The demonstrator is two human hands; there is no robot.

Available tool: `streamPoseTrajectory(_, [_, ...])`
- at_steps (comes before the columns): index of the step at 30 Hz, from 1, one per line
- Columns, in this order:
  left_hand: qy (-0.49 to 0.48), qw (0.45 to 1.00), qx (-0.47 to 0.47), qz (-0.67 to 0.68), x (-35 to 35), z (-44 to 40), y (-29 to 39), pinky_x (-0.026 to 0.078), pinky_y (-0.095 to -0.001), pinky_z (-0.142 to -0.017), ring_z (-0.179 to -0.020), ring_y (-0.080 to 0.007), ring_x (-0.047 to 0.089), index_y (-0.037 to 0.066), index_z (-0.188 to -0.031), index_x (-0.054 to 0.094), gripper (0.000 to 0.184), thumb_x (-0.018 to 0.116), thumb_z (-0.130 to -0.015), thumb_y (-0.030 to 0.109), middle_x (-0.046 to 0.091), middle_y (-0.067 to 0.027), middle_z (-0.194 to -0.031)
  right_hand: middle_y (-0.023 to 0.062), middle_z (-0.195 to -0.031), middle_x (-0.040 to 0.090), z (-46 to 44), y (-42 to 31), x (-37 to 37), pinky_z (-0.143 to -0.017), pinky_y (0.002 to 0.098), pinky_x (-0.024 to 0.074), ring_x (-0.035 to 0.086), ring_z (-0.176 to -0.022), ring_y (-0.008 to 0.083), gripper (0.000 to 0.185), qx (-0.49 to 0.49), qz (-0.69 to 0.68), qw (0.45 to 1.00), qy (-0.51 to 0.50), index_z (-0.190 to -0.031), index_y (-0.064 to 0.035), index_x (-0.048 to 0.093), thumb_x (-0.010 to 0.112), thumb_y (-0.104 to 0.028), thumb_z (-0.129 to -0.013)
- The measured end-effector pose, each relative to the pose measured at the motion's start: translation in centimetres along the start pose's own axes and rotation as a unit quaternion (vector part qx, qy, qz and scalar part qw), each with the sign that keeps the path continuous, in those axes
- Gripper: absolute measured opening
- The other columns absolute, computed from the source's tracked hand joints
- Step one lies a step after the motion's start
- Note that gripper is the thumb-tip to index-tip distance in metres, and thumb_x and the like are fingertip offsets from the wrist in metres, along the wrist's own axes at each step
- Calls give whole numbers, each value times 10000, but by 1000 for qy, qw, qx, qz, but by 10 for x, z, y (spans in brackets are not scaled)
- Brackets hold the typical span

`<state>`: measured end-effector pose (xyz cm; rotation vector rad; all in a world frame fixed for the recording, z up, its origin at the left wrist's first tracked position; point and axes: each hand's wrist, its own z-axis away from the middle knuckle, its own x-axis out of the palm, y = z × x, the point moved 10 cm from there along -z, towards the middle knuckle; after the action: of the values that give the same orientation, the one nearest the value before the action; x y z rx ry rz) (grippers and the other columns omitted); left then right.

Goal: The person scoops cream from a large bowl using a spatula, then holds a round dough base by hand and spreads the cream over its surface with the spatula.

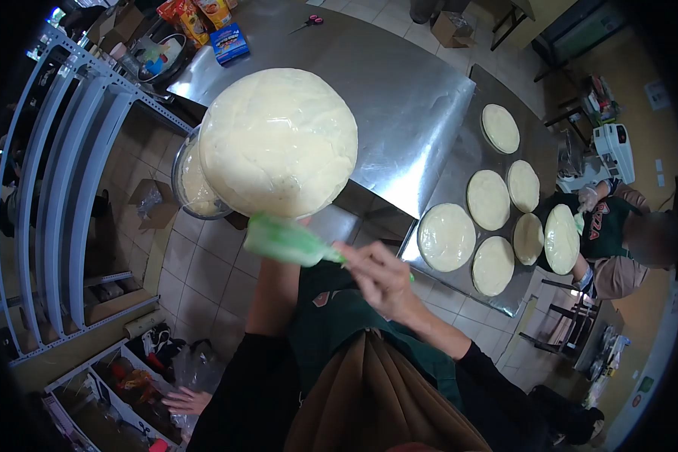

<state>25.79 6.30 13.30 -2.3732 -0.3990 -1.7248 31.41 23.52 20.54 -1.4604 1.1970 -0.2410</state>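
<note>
The left forearm (277, 290) runs up to the near edge of a large pale dough disc (278, 143), which is raised in front of the steel table (407, 90) and overlaps its near side in view. The left hand is mostly hidden by the disc, so I cannot tell how its fingers are set. The right hand (376, 279), nearer the wearer than the steel table, has its fingers curled around the handle of a green brush or spatula (284, 239); its blurred head is at the disc's near rim, though whether they touch I cannot tell. Beneath the disc, beside the steel table's left end, a metal bowl (179, 181) holds something pale. On the steel table's far left are a blue box (229, 44) and orange packets (193, 21), with scissors (309, 23) at its far edge. Adjoining the steel table's right end, a lower metal table (459, 162) carries six smaller dough discs (488, 200). Beyond that, right of the steel table, a co-worker (614, 226) holds another disc (562, 239) tilted up, one gloved hand (587, 199) beside it.
</note>
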Motion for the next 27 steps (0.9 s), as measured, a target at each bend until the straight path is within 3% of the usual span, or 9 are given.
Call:
streamPoseTrajectory(4, [18,1000,2,-20,-2,3,-2,286,-512,-1074,-1290,-305,372,144,-1383,369,623,444,-891,519,396,-82,-1406,62,-718,536,-26,41,-59,-523,289,451,533,-597,190,439,91,70,985,132,-1210,-87,608,601,36,-789])
streamPoseTrajectory(8, [9,1000,-3,-16,0,4,-2,288,-493,-1077,-1289,-295,373,140,-1383,366,620,444,-894,514,394,-83,-1406,86,-681,508,-15,-14,-4,-508,276,410,474,-553,190,357,-24,16,999,-21,-1163,-62,636,590,11,-817])
streamPoseTrajectory(14, [-31,999,-22,-10,10,-1,-4,291,-460,-1084,-1287,-276,376,134,-1384,360,614,443,-900,502,388,-85,-1407,30,-662,514,-22,74,-62,-528,242,372,445,-592,95,305,121,-36,985,118,-1171,-6,609,580,-41,-869])
streamPoseTrajectory(17, [322,926,80,-178,-6,2,0,298,-465,-1078,-1280,-280,380,124,-1384,357,610,435,-907,496,390,-88,-1403,46,-712,549,-2,75,-23,-562,228,396,476,-627,95,301,71,-29,992,97,-1161,-9,618,590,-27,-862])
streamPoseTrajectory(19, [193,975,49,-96,4,-14,-13,295,-465,-1079,-1284,-282,373,126,-1387,350,609,427,-911,497,386,-89,-1405,113,-942,591,6,49,7,-667,246,466,574,-770,145,309,40,-151,983,100,-1148,-7,626,607,7,-840])
streamPoseTrajectory(22, [-2,1000,-5,30,16,-18,-23,292,-466,-1081,-1290,-285,363,127,-1392,340,607,415,-918,499,380,-89,-1409,128,-1062,576,-12,37,5,-671,235,469,578,-759,121,306,36,-161,980,111,-1158,-12,622,610,-33,-853])
streamPoseTrajectory(24, [261,933,67,-239,22,-10,-15,280,-476,-1085,-1307,-288,342,133,-1397,328,623,389,-917,525,361,-88,-1424,88,-1004,589,-23,71,-11,-571,204,436,529,-618,63,336,163,-208,955,137,-1198,-24,597,609,-82,-868])
streamPoseTrajectory(25, [167,978,32,-118,26,-16,-27,262,-495,-1088,-1318,-299,320,133,-1405,316,645,388,-908,538,335,-89,-1439,41,-876,591,-28,86,-19,-493,203,388,477,-559,50,364,247,-315,904,147,-1238,-31,566,597,-106,-883])
streamPoseTrajectory(27, [-31,991,-39,128,42,-14,-29,225,-535,-1094,-1342,-321,275,135,-1419,292,689,387,-889,565,284,-91,-1470,-8,-794,569,-54,79,-52,-438,204,339,406,-508,35,375,179,-370,897,160,-1263,-52,550,588,-121,-896])
